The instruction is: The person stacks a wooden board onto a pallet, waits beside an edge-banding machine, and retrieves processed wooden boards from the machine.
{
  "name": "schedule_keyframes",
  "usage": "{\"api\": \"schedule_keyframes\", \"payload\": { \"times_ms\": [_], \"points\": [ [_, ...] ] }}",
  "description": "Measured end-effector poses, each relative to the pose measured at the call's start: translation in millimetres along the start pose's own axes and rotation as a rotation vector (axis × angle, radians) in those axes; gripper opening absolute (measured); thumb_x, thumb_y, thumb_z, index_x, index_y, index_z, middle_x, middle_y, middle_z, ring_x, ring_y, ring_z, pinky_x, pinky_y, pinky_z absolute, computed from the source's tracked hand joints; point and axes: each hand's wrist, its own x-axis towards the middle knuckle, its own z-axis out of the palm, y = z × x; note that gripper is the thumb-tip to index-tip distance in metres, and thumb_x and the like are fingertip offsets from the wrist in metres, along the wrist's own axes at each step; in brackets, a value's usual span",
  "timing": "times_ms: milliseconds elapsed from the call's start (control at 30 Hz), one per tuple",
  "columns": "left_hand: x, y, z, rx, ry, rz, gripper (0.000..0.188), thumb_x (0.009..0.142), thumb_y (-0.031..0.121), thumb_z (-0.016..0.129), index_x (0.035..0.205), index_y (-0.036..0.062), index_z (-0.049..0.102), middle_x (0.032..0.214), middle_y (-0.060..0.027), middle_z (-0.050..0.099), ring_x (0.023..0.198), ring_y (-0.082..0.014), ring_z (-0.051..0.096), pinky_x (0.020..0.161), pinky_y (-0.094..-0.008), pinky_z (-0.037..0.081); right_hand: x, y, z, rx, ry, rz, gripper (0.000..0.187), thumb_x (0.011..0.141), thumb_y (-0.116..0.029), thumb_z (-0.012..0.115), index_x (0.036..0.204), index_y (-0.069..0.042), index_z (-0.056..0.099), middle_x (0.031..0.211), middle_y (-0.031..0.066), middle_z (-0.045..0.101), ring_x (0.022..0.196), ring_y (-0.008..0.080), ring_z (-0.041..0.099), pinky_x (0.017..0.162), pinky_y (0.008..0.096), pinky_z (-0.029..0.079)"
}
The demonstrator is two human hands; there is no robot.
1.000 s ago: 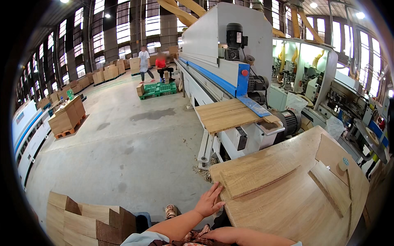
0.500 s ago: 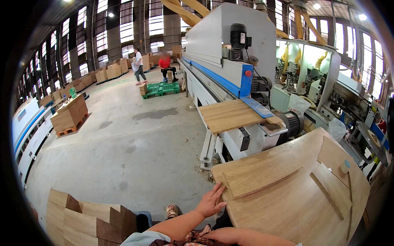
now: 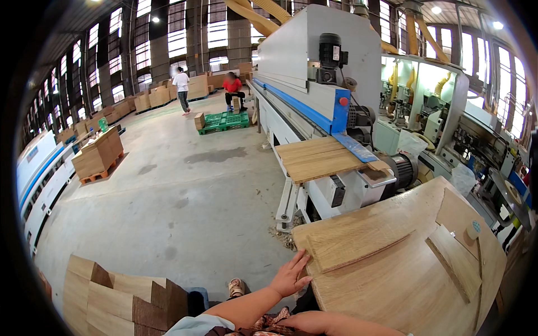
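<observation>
My left hand (image 3: 290, 274) lies palm down at the near-left corner of a large wood-grain worktable (image 3: 370, 280). Its fingers are stretched out and a little apart, with the fingertips at the table edge beside a loose wood-grain panel (image 3: 356, 243). The hand holds nothing. My right forearm (image 3: 342, 323) crosses low in front of my body, but the right hand itself does not show. Further right on the table lie a narrow wood strip (image 3: 454, 260) and a small round roll (image 3: 472, 228).
Beyond the table stands a long white-and-blue machine (image 3: 297, 95) with a wood panel (image 3: 319, 158) on its end. Stacked wood pieces (image 3: 112, 302) are at lower left. A green pallet (image 3: 224, 122), a seated person in red (image 3: 232, 85) and a standing person (image 3: 181, 84) are farther off.
The view has shifted slightly. The distant person in white has moved a little left and turned. My left hand stays at the table corner.
</observation>
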Motion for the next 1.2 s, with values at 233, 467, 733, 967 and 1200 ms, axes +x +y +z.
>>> {"api": "schedule_keyframes", "payload": {
  "times_ms": [233,467,733,967,1200],
  "points": [
    [1,4,-4,-0.012,-0.055,-0.038,0.066,0.084,0.043,0.053,0.134,0.004,0.034,0.143,-0.0182,0.023,0.127,-0.0335,0.032,0.101,-0.0393,0.03,-6,-13,-3,-0.054,0.01,0.027,0.035,0.091,-0.031,0.038,0.111,-0.013,0.06,0.109,0.0105,0.061,0.098,0.023,0.056,0.088,0.0341,0.04],
    [0,-2,2,0.01,-0.03,-0.025,0.067,0.084,0.048,0.049,0.135,0.0081,0.033,0.145,-0.0127,0.021,0.123,-0.0326,0.036,0.098,-0.0413,0.032,-4,-9,-3,-0.074,0.02,-0.022,0.035,0.091,-0.03,0.038,0.11,-0.012,0.061,0.107,0.0103,0.062,0.096,0.0221,0.057,0.087,0.0329,0.041],
    [0,2,-1,-0.026,-0.03,-0.029,0.065,0.084,0.044,0.052,0.134,0.0066,0.034,0.143,-0.0164,0.023,0.122,-0.034,0.037,0.098,-0.0401,0.033,-1,-9,1,0.048,0.002,0.053,0.033,0.09,-0.029,0.041,0.108,-0.011,0.063,0.104,0.0093,0.063,0.092,0.0196,0.057,0.085,0.0309,0.041],
    [0,1,1,-0.011,-0.011,-0.028,0.064,0.084,0.047,0.05,0.134,0.0094,0.035,0.144,-0.0128,0.023,0.117,-0.0335,0.042,0.094,-0.0415,0.035,-10,-20,-3,-0.154,0.009,-0.064,0.034,0.089,-0.029,0.041,0.11,-0.012,0.061,0.108,0.012,0.062,0.097,0.0231,0.057,0.088,0.0331,0.04],
    [0,-1,2,-0.007,-0.02,-0.038,0.065,0.084,0.048,0.048,0.135,0.0098,0.034,0.145,-0.0123,0.023,0.117,-0.0332,0.042,0.095,-0.0415,0.034,-12,-25,-5,-0.142,-0.014,-0.031,0.034,0.089,-0.029,0.04,0.112,-0.012,0.06,0.11,0.0119,0.061,0.099,0.0232,0.056,0.089,0.0333,0.04]
  ]
}}
